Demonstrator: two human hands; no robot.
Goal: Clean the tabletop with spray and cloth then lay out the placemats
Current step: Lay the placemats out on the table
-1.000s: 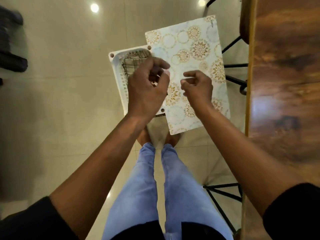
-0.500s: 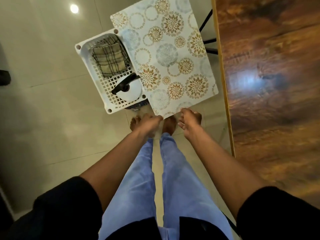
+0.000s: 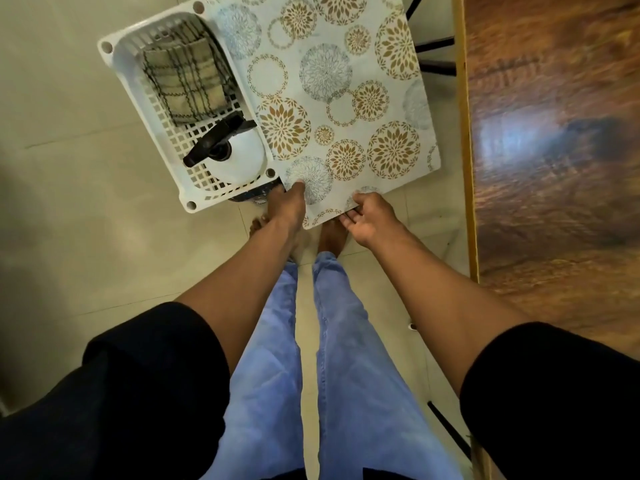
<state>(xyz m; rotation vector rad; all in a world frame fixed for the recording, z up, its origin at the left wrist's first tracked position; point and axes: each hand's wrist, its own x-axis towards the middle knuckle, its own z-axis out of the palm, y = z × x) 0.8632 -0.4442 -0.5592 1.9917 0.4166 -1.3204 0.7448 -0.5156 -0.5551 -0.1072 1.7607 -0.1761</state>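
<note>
A pale placemat [image 3: 332, 84] printed with gold and grey round flower patterns hangs flat in front of me, above the floor. My left hand [image 3: 289, 202] holds its near edge at the left, thumb on top. My right hand [image 3: 369, 214] pinches the same edge further right, thumb above and fingers beneath. A white plastic basket [image 3: 124, 77] sits to the left, partly under the mat. Inside it lie a checked folded cloth [image 3: 185, 77] and a white spray bottle [image 3: 239, 155] with a black trigger head. The dark wooden tabletop [image 3: 554, 140] runs along the right.
Pale floor tiles [image 3: 69, 209] spread to the left and below. My legs in blue jeans and my bare feet are under the mat's near edge. Black metal chair or table legs [image 3: 434, 65] show beside the table's edge, and more near the bottom right.
Both hands have slid from the middle of the placemat to its near edge. The view dropped closer, uncovering the cloth and spray bottle in the basket. The mat now spreads wider toward the table.
</note>
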